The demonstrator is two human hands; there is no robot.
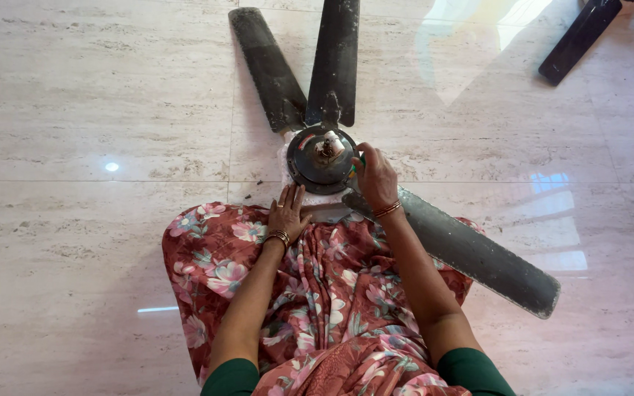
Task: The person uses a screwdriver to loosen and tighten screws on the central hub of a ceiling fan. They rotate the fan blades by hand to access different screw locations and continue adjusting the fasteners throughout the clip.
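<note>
Head view is showing the right hand clenching a small green-tipped tool at three o'clock of the ceiling fan motor hub lying on the floor, while the left hand, released, is resting flat at six o'clock.

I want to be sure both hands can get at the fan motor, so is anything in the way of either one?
Nothing visible is. The right hand is already at the rim of the fan motor, with something small and green in its fingers. The left hand rests flat just below it, on the white base.
</note>
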